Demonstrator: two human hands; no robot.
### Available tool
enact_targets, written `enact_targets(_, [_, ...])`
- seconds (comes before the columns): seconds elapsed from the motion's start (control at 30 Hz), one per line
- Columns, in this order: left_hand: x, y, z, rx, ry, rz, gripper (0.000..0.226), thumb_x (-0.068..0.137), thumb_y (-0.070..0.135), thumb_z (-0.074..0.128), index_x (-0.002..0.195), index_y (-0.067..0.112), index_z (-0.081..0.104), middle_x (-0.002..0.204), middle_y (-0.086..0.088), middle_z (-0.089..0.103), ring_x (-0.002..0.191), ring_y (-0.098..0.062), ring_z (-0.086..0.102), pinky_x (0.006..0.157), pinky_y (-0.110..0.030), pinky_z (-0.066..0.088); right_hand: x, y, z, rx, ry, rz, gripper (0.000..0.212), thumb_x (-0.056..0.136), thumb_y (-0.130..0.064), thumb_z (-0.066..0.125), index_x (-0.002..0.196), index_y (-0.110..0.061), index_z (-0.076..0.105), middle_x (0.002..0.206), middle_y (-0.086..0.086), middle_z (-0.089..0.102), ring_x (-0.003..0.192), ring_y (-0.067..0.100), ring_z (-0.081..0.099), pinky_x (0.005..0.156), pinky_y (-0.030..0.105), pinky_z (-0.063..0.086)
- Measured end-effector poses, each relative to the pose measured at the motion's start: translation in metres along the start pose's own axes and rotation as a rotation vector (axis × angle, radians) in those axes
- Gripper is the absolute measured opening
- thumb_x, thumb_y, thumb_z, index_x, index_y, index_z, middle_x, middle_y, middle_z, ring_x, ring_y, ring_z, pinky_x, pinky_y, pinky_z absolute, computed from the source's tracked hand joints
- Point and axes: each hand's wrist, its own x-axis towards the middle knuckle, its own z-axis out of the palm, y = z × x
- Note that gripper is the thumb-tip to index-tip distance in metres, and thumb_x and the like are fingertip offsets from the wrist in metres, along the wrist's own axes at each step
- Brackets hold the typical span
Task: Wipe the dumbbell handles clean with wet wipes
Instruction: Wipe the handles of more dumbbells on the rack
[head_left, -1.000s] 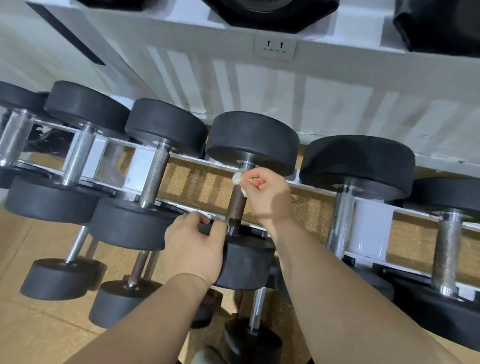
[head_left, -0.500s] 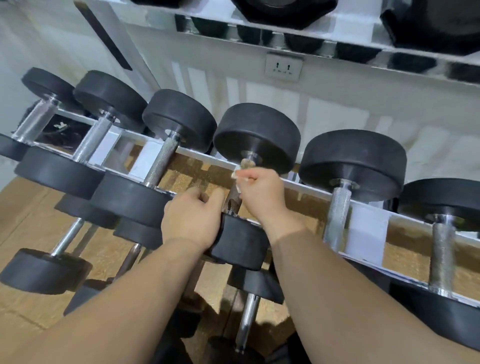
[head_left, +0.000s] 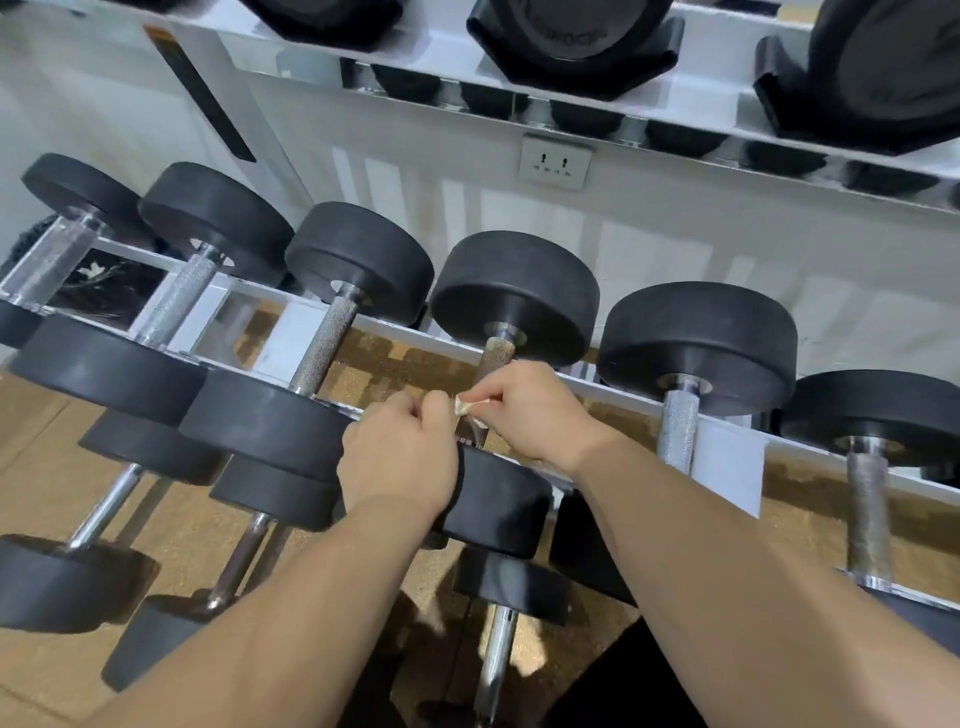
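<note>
A black dumbbell lies across the rack's middle tier, its knurled handle brownish. My right hand pinches a small crumpled wet wipe against the lower half of that handle. My left hand is closed around the handle's near end, resting on the front weight head. The part of the handle under both hands is hidden.
Several more dumbbells sit left and right on the white rack rail, with smaller ones on the tier below. Hexagonal weights rest on the top shelf. A wall socket is behind. Wood-pattern floor lies below.
My right hand has slid the wipe down the handle from just under the far weight head towards the near end. The left hand has stayed gripping the near end.
</note>
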Motion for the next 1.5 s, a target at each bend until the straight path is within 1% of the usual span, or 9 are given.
enact_targets(0.17, [-0.003,-0.007,-0.001,-0.127,0.047,0.006,0.032,0.08,0.04,0.018,0.072,0.021,0.042,0.095,-0.009,0.058,0.096,-0.039,0.05,0.089,-0.052,0.046,0.016,0.007,-0.018,0.109,0.287,0.092,0.02,0.094,-0.019,0.064,0.106,-0.026,0.079,0.109,-0.013,0.073,0.099,0.002,0.061,0.097,0.025,0.048])
enact_targets(0.4, [-0.006,-0.01,-0.004,-0.251,0.083,0.026,0.038,0.083,0.037,0.02,0.083,0.017,0.052,0.098,-0.007,0.059,0.099,-0.038,0.05,0.09,-0.052,0.044,-0.004,-0.001,-0.003,0.153,0.054,0.122,0.014,0.089,-0.021,0.073,0.099,-0.028,0.081,0.079,-0.025,0.064,0.075,-0.012,0.058,0.065,0.003,0.037])
enact_targets(0.57, [-0.007,-0.011,-0.006,-0.31,0.019,0.028,0.03,0.08,0.038,0.02,0.076,0.025,0.046,0.092,-0.002,0.058,0.1,-0.035,0.049,0.091,-0.053,0.044,0.017,-0.004,-0.004,0.199,0.407,0.194,0.017,0.093,-0.023,0.068,0.105,-0.028,0.078,0.101,-0.016,0.071,0.095,0.004,0.064,0.09,0.021,0.05])
enact_targets(0.77, [-0.005,-0.008,-0.005,-0.257,-0.018,-0.004,0.044,0.076,0.036,0.016,0.093,0.027,0.056,0.107,0.005,0.059,0.108,-0.022,0.042,0.096,-0.047,0.038,-0.004,-0.015,-0.008,0.169,-0.094,0.301,0.016,0.086,-0.02,0.074,0.085,-0.034,0.081,0.068,-0.022,0.068,0.063,-0.003,0.06,0.06,0.014,0.044])
enact_targets(0.87, [-0.006,-0.008,-0.005,-0.278,-0.005,-0.013,0.043,0.076,0.036,0.019,0.092,0.026,0.057,0.101,0.006,0.058,0.109,-0.026,0.045,0.096,-0.048,0.039,0.007,-0.015,-0.017,0.099,-0.03,0.203,0.017,0.087,-0.017,0.072,0.082,-0.03,0.081,0.064,-0.026,0.066,0.059,-0.006,0.059,0.052,0.008,0.039])
enact_targets(1.0, [-0.006,-0.016,-0.002,-0.379,0.052,0.047,0.041,0.076,0.044,0.018,0.084,0.027,0.055,0.088,0.006,0.059,0.1,-0.033,0.052,0.091,-0.053,0.045,0.026,-0.006,-0.012,0.082,0.313,0.133,0.016,0.092,-0.022,0.068,0.095,-0.029,0.081,0.099,-0.016,0.074,0.092,0.0,0.064,0.088,0.021,0.051])
enact_targets(1.2, [-0.005,-0.017,-0.003,-0.379,0.084,-0.01,0.037,0.08,0.038,0.025,0.09,0.023,0.058,0.097,-0.006,0.062,0.099,-0.035,0.052,0.093,-0.051,0.045,-0.01,-0.014,-0.004,-0.033,-0.194,0.064,0.005,0.084,-0.022,0.076,0.085,-0.023,0.082,0.075,-0.019,0.072,0.072,-0.011,0.062,0.064,0.007,0.045])
enact_targets(1.4, [-0.006,-0.014,-0.004,-0.334,0.069,-0.033,0.033,0.083,0.039,0.029,0.088,0.023,0.058,0.099,-0.007,0.062,0.093,-0.034,0.052,0.087,-0.046,0.046,0.015,-0.009,-0.012,-0.034,0.249,0.027,0.014,0.089,-0.023,0.069,0.087,-0.03,0.081,0.084,-0.018,0.07,0.087,0.004,0.062,0.084,0.023,0.048])
enact_targets(1.5, [-0.005,-0.009,-0.004,-0.253,0.038,-0.069,0.023,0.095,0.034,0.036,0.084,0.024,0.054,0.095,-0.008,0.061,0.094,-0.037,0.051,0.086,-0.046,0.046,0.011,0.001,-0.013,0.089,0.2,0.039,0.012,0.09,-0.023,0.071,0.096,-0.025,0.081,0.098,-0.012,0.074,0.096,0.006,0.065,0.09,0.022,0.048])
